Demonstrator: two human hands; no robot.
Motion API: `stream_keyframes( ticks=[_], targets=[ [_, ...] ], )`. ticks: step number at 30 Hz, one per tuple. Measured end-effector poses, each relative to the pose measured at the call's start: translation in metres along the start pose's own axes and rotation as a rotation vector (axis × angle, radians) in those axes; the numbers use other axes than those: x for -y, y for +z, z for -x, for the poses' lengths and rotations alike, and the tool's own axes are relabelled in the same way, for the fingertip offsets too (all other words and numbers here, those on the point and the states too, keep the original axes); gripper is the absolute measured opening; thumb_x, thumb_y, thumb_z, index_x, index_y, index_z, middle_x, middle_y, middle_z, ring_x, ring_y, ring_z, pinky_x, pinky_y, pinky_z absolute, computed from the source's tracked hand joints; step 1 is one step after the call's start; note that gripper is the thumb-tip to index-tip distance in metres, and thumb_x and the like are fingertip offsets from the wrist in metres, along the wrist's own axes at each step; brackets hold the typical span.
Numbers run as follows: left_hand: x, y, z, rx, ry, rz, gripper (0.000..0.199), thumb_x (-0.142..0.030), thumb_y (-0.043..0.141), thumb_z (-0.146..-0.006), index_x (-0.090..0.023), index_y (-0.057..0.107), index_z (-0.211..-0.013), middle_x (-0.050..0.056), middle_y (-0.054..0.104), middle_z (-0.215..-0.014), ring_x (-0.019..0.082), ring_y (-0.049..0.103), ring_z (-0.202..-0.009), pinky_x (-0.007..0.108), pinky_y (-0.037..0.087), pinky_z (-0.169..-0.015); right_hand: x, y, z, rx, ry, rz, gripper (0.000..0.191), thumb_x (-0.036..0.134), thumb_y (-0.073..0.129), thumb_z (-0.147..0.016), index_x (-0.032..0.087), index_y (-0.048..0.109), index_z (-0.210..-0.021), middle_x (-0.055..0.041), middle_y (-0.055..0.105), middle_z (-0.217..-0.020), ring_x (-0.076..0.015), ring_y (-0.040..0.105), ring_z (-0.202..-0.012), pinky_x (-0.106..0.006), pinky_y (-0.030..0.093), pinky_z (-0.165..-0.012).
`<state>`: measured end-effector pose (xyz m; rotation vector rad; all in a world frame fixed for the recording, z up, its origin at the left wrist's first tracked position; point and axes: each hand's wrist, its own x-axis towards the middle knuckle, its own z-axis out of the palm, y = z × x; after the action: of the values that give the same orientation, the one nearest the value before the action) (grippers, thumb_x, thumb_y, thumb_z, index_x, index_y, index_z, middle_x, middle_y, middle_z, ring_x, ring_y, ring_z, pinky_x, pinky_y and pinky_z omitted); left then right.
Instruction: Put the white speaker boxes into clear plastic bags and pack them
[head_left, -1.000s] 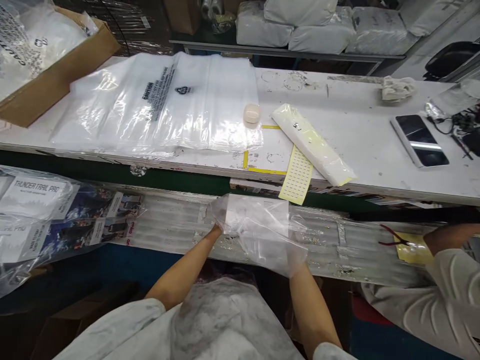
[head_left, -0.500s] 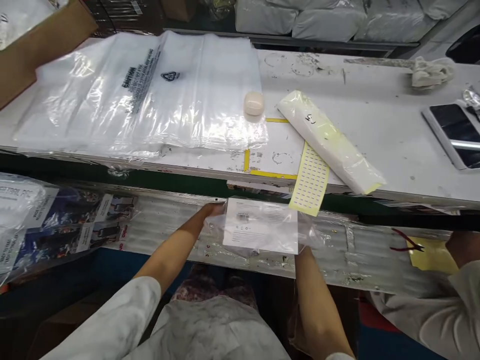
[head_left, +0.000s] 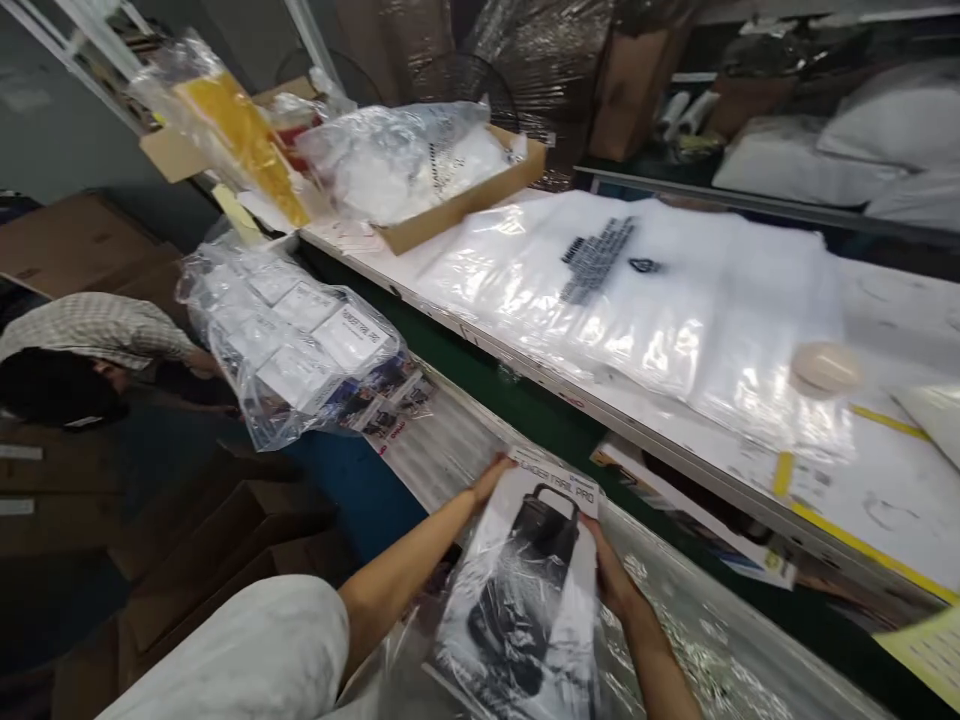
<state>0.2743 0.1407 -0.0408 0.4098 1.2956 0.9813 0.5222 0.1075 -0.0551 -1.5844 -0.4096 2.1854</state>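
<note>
A white product box [head_left: 517, 590] printed with a black device and "TRAIL PRO" lettering is tilted in front of me, with clear plastic film [head_left: 397, 650] around it. My left hand [head_left: 493, 480] grips its upper left edge. On the opposite side, my right hand [head_left: 602, 560] holds the right edge; some fingers of both hands are hidden by the box. Ahead and to the left, a large clear bag of boxes [head_left: 300, 330] sits at the far end of the lower conveyor surface [head_left: 450, 440].
Flat clear plastic bags [head_left: 675, 290] lie on the white shelf, with a beige rounded object [head_left: 825, 368] on them. Beyond stands a cardboard tray [head_left: 465, 200] holding bagged items. A person [head_left: 97, 340] bends at the left near cardboard boxes [head_left: 225, 560]. A yellow label sheet [head_left: 926, 650] overhangs at right.
My view has swung left. The box has turned from its barcode face to its pictured face and come nearer my body, with both hands still on it.
</note>
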Motion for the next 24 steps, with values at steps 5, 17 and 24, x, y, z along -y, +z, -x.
stream_keyframes(
  ticks=[5,17,24],
  targets=[
    [-0.109,-0.13,0.043,-0.205,0.373,0.077,0.05,-0.047,0.08,-0.069,-0.026,0.063,-0.111,0.004,0.075,-0.109,0.026,0.071,-0.104,0.032,0.055,-0.087,0.034,0.152,-0.014,0.213,-0.658,0.259,0.128,0.046,0.092,-0.068,0.028,0.018,-0.17,-0.0107,0.047,-0.166,-0.0341,0.045,-0.153,-0.054,0.035,-0.129],
    [-0.168,-0.227,0.098,-0.595,1.035,-0.983,0.026,-0.027,0.063,-0.093,-0.017,0.073,-0.115,0.015,0.067,-0.142,0.033,0.058,-0.139,0.054,0.043,-0.123,0.014,0.307,-0.035,0.083,-1.105,0.771,0.114,0.012,0.081,-0.073,0.023,0.023,-0.17,-0.0089,-0.002,-0.181,-0.0309,0.009,-0.167,-0.043,0.024,-0.134],
    [-0.122,-0.148,0.165,-0.217,1.119,-0.596,0.025,-0.023,0.077,-0.082,-0.039,0.071,-0.101,0.004,0.07,-0.108,0.033,0.07,-0.103,0.059,0.057,-0.102,-0.034,0.141,-0.036,-0.744,-0.642,0.068,0.067,0.036,0.075,-0.082,0.024,0.058,-0.145,-0.0128,0.055,-0.158,-0.0331,0.053,-0.146,-0.051,0.048,-0.118]
  ],
)
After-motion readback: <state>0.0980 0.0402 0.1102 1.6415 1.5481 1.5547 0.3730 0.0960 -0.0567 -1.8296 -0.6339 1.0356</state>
